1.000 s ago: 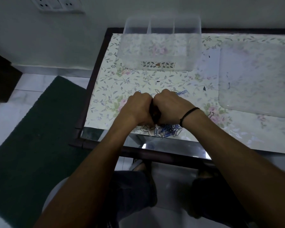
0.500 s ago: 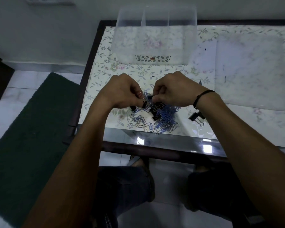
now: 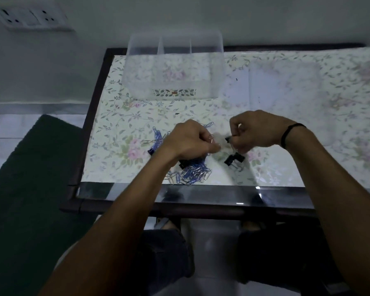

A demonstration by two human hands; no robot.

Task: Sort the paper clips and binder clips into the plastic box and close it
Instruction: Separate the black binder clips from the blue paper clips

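A heap of blue and silver paper clips (image 3: 193, 173) lies near the table's front edge, partly under my left hand (image 3: 190, 142). That hand's fingers are curled and pinch a silver paper clip at their tips. To the right, my right hand (image 3: 256, 130) pinches a black binder clip (image 3: 228, 139) just above the table. Two more black binder clips (image 3: 234, 160) lie below it. The clear plastic box (image 3: 175, 67), open and split by dividers, stands at the back of the table. Its clear lid (image 3: 284, 86) lies flat to the right of it.
The table (image 3: 115, 116) carries a floral cover and has a dark frame with a glass strip along the front edge. A dark green mat (image 3: 26, 178) lies on the floor at left. A wall socket panel (image 3: 28, 17) sits at upper left. My knees show below the table.
My hands were pressed together over the heap, then drew apart. The right hand has moved right with a black binder clip; the left stays over the paper clips.
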